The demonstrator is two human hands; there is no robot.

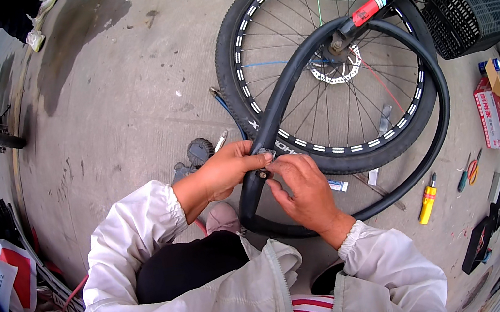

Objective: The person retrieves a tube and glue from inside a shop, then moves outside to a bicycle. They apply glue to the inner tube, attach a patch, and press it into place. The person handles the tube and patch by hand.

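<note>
A black inner tube (442,99) forms a big loop in front of me, passing around the end of a bicycle fork leg (365,11). My left hand (224,172) is closed on the tube, its thumb along the top. My right hand (302,188) has its fingertips at a small greyish spot on the tube, close to the left thumb; whatever they pinch is too small to make out. A short round metal-tipped stub (262,175) shows just below the fingertips. Under the loop is a spoked wheel with a knobbly tyre (225,54) and a brake disc (354,66).
On the concrete floor at right lie a yellow tube-shaped container (427,200), orange-handled scissors (473,170), a red-and-white carton (490,119) and black trays (478,244). A black basket (467,14) stands far right. Beyond, at upper left, is another person's shoe (36,39).
</note>
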